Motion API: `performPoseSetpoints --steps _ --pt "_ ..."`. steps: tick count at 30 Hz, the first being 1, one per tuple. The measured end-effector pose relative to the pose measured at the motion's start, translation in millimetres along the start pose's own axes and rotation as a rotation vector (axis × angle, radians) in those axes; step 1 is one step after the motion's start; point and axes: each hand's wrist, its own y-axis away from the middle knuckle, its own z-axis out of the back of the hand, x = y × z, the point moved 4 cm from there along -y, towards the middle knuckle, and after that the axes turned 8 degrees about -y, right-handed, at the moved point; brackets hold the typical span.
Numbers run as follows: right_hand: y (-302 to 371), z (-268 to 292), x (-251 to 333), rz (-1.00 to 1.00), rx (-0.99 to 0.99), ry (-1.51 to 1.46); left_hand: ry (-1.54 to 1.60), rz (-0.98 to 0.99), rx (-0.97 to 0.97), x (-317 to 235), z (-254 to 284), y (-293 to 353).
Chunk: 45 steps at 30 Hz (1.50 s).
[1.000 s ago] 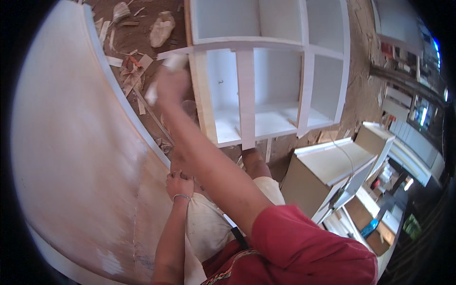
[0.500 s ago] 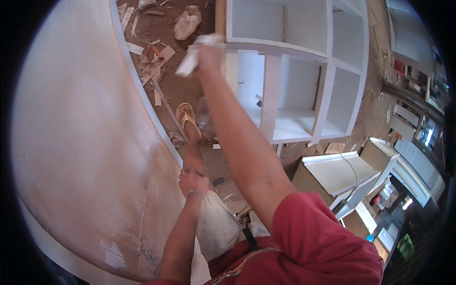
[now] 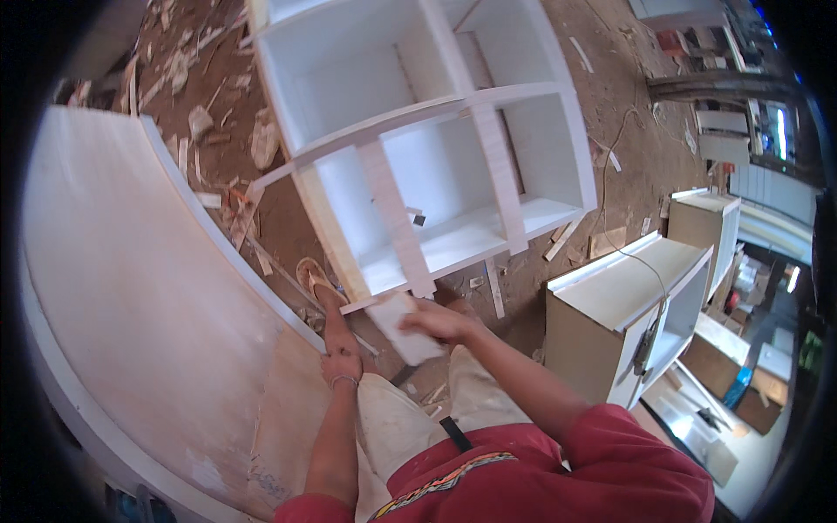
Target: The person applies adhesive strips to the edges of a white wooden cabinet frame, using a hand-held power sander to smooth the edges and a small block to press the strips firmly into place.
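Note:
A white flat rectangular pad [image 3: 394, 324] is gripped along its right side by my right hand [image 3: 438, 321]. It is held over my legs, close to the lower near corner of a white cabinet frame [image 3: 394, 205]. Whether the pad touches the frame I cannot tell. The frame has several open compartments, pale wood edge strips and a small dark piece inside. My left hand [image 3: 341, 364] rests on my bare leg below the knee, its fingers laid over the skin and holding nothing.
A large pale curved-looking panel [image 3: 157, 288] takes up the left side. Wood scraps and a crumpled plastic bag [image 3: 265, 139] litter the dirt floor. To the right stand a cream cabinet [image 3: 610, 279] with a cord [image 3: 649, 261] across it and more cabinets behind.
My right hand has come back from the frame's far left edge toward my body, with the white pad still in it. My left hand stays on my leg. The view has shifted.

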Motion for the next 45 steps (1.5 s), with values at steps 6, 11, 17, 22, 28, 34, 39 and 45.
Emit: performPoseSetpoints --steps 6,11,17,22,28,34,39,45 --pt "167 207 -46 -0.014 -0.258 -0.379 -0.07 -0.127 0.026 -57 -68 76" --pt "262 290 -90 -0.051 -0.357 -0.279 -0.042 -0.271 -0.093 -92 -36 127" --pt "327 318 -215 0.008 -0.47 0.307 0.913 -0.512 0.168 -184 26 201" --pt "365 327 -324 -0.026 -0.446 0.173 0.841 -0.662 0.219 -244 -16 242" --pt "495 314 -300 0.523 -0.63 -0.179 0.686 -0.49 0.299 -146 -81 198" --pt "629 450 -376 0.301 -1.506 0.024 -0.876 -0.908 -0.065 -166 -231 346" --pt "654 553 -375 -0.056 -1.582 0.303 -0.916 -0.863 0.089 -212 -212 363" --pt "629 638 -440 0.028 -1.672 0.316 -0.73 -0.677 0.099 -415 -132 359"
